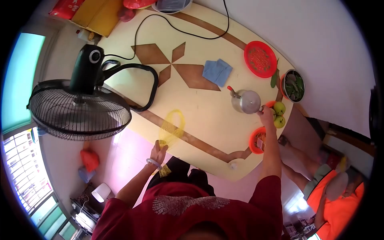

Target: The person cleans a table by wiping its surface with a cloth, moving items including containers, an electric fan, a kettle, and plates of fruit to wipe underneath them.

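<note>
My left hand (pixel 159 153), with a pale bracelet on the wrist, is closed around a see-through yellow mesh piece (pixel 173 127). Its looped upper part extends over the table's near edge, and some yellow mesh shows below the hand. My right hand (pixel 267 117) reaches across the table, its fingers closed at the near-right side of a lidded metal pot (pixel 247 102), where a short handle partly shows. A red-tipped handle sticks out on the pot's far left side. Beside my right hand are green apples (pixel 279 108) in an orange bowl, partly hidden by the hand.
The cream table (pixel 208 128) bears a blue cloth (pixel 217 72), a red plate (pixel 260 59), a bowl of green leaves (pixel 294 85) and an orange bowl (pixel 253 141). A black fan (pixel 80 108) stands left, its cord crossing the table. Another person (pixel 336 196) sits at right.
</note>
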A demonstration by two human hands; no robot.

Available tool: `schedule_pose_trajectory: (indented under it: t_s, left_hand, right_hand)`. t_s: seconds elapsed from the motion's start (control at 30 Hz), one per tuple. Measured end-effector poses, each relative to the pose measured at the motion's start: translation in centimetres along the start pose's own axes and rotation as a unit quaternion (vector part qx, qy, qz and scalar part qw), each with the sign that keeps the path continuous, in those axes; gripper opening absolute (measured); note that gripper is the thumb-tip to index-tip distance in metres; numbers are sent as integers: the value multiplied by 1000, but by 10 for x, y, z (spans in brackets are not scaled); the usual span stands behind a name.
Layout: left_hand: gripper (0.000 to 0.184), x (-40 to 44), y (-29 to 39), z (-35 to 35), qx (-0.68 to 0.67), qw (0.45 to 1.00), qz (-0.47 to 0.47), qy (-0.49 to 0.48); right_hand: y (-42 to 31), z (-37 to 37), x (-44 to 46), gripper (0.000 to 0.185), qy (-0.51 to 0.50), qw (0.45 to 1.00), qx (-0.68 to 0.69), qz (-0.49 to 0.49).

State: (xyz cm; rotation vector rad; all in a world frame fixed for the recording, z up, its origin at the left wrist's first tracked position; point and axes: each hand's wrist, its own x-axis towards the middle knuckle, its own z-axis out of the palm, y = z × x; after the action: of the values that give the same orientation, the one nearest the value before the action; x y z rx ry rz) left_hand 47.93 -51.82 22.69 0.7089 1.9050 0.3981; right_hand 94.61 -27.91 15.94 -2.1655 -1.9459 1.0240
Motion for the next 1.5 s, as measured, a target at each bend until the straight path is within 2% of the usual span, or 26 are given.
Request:
schedule_pose_trajectory:
  t_s: [0.03, 0.13, 0.17, 0.27, 0.3, 0.37, 0.4, 0.5, 0.6, 0.67, 0.77, 0.87, 0.9, 0.97, 1.0, 1.03, 1.07, 1.13, 1.17, 1.2, 1.27, 1.3, 1.33, 1.43, 1.5]
  left_hand:
    - [47, 3, 6, -1, -20, 999, 30, -21]
    - [53, 10, 47, -2, -25, 999, 30, -38]
    - [59, 14, 57, -5, -7, 998, 2, -59]
    - [67, 36, 41, 5, -172, 981, -12, -84]
    - [71, 44, 33, 7, -176, 980, -19, -90]
    - [62, 36, 65, 4, -239, 967, -38, -74]
    - [57, 35, 77, 4, -270, 959, -48, -68]
    - [35, 49, 75, 10, -111, 989, 100, -10]
    - [26, 68, 92, 7, -216, 975, -46, -1]
    - [21, 80, 114, 5, -307, 950, -49, 15]
    - [21, 110, 118, 10, -375, 924, -59, 37]
    - [25, 119, 120, 15, -294, 951, -78, 52]
    - [30, 124, 103, 16, -217, 974, -54, 22]
    - [26, 144, 47, 33, -77, 987, 134, 30]
    - [25, 147, 30, 38, -4, 973, 227, 33]
    - [29, 134, 43, 31, 91, 973, 213, 13]
    - [30, 123, 57, 27, 103, 985, 140, -5]
    - [33, 110, 75, 24, 129, 991, -7, -40]
    - [35, 108, 65, 25, 106, 994, 2, -16]
    - [35, 103, 69, 24, 152, 988, 25, 3]
    - [35, 94, 84, 20, 244, 966, 75, 43]
    - [43, 94, 77, 19, 313, 941, 111, 63]
    - [40, 93, 81, 18, 320, 941, 97, 56]
    - [35, 89, 92, 13, 341, 938, 53, 35]
    - [35, 95, 89, 12, 345, 938, 35, -9]
  right_hand:
    - [5, 5, -3, 24, 8, 999, 19, -29]
    - [-4, 13, -18, 20, -51, 987, 146, -45]
    - [-3, 18, -20, 20, -51, 987, 152, -18]
    - [-8, 37, -30, 21, -32, 979, 198, 38]
    - [-15, 43, -35, 21, -11, 973, 226, 43]
    - [-27, 56, -38, 20, 22, 957, 285, 56]
    - [-32, 61, -35, 20, 24, 968, 249, 25]
    - [-61, 76, -30, 19, 29, 989, 125, -69]
    - [-114, 81, -28, 20, 6, 988, 33, -150]
    - [-130, 90, -25, 21, -26, 982, 39, -184]
    - [-147, 93, -24, 21, -102, 967, -27, -233]
    - [-148, 97, -24, 22, -150, 946, -48, -282]
    - [-145, 99, -25, 23, -164, 943, -44, -288]
    - [-138, 95, -23, 24, -201, 931, -1, -306]
    - [-137, 86, -19, 24, -222, 937, 31, -267]
    - [-137, 74, -11, 25, -242, 941, 64, -228]
    - [-133, 64, 0, 27, -261, 942, 97, -187]
    - [-97, 67, 45, 22, -167, 959, 202, -107]
    - [-92, 55, 68, 18, -121, 938, 325, 1]
    - [-87, 41, 91, 15, -71, 889, 440, 108]
    - [-71, 25, 133, 15, 46, 779, 588, 211]
    - [-58, 23, 153, 17, 86, 743, 618, 242]
    - [-51, 20, 168, 19, 125, 704, 645, 269]
    - [-44, 15, 192, 22, 178, 638, 676, 324]
    - [-41, 11, 198, 18, 181, 623, 684, 333]
